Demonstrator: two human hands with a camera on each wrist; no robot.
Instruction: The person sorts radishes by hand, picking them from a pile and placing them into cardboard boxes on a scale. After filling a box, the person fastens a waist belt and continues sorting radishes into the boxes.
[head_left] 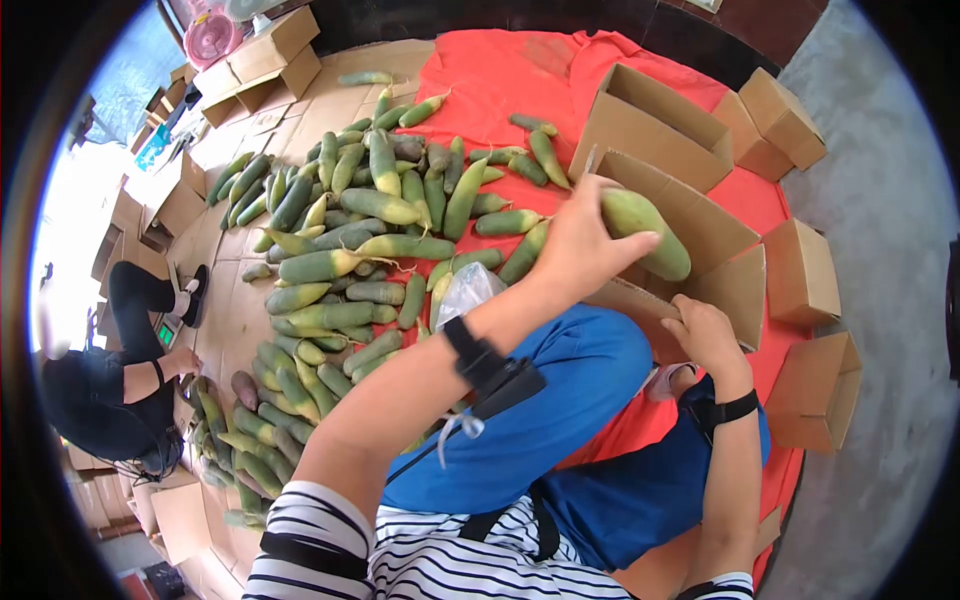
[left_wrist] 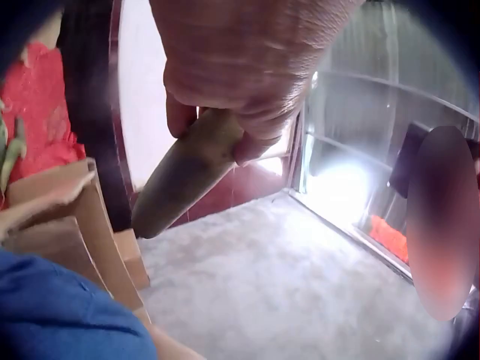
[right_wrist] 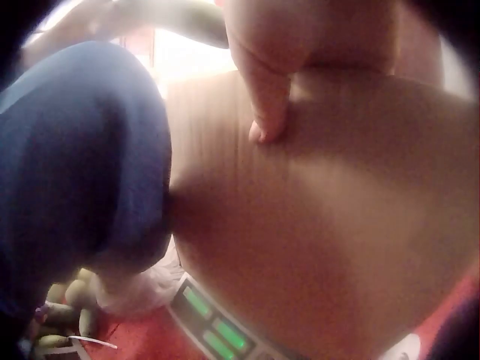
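Note:
My left hand [head_left: 590,240] grips a thick green radish [head_left: 650,235] over an open cardboard box [head_left: 712,225]. In the left wrist view, the radish [left_wrist: 184,176] slants downward from between thumb and fingers. My right hand [head_left: 708,335] holds the near rim of the same box. In the right wrist view, the right thumb lies against the outer wall [right_wrist: 300,202], with the fingers over the edge. A scale [right_wrist: 217,322] with green lit displays sits low beside that wall.
Many green radishes [head_left: 380,205] lie heaped to the left on flattened cardboard and red cloth [head_left: 490,75]. Another open box [head_left: 650,125] stands behind; smaller boxes [head_left: 800,270] line the right side. A clear plastic bag [head_left: 470,290] lies by my knee. Another person [head_left: 110,395] sits at far left.

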